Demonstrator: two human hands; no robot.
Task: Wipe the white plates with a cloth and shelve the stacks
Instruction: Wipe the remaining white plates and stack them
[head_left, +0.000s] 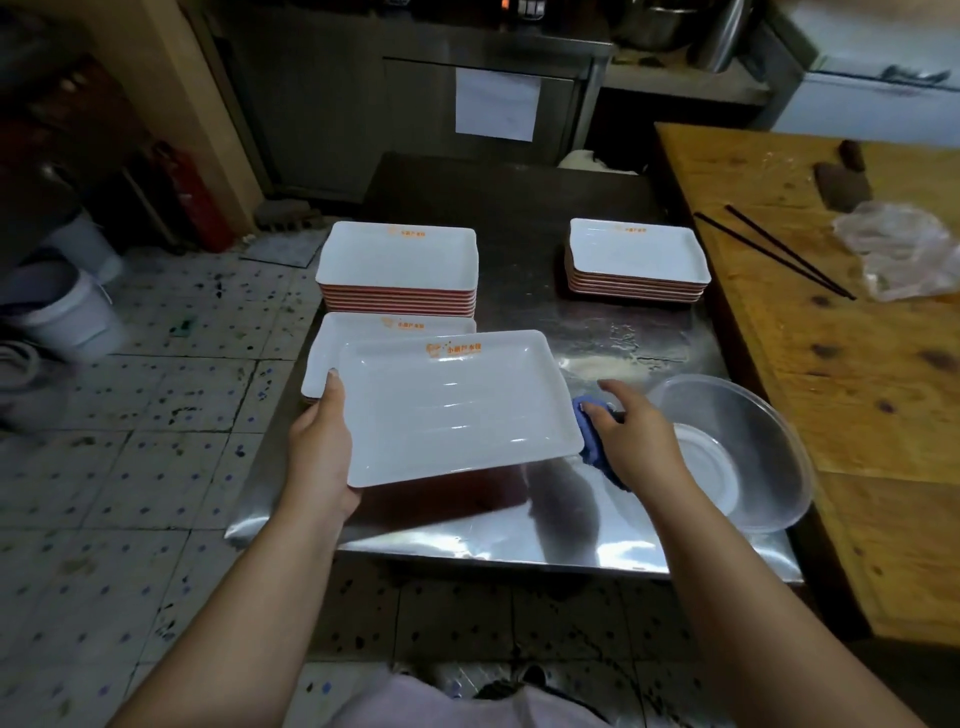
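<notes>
Gripping glossy white rectangular plate (452, 405) by its edge, left hand (322, 441) holds it tilted over shiny steel table (519, 535); right hand (634, 436) clutches crumpled blue cloth (592, 431) w/ fingers curled, at plate's right edge.

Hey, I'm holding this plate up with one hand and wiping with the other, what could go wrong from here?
1. The left hand grips the held plate by one edge only, tilted; a push from the blue cloth in the right hand might slip it loose.
2. The near stack sits at the steel table edge; a bump could tip it off.
</notes>
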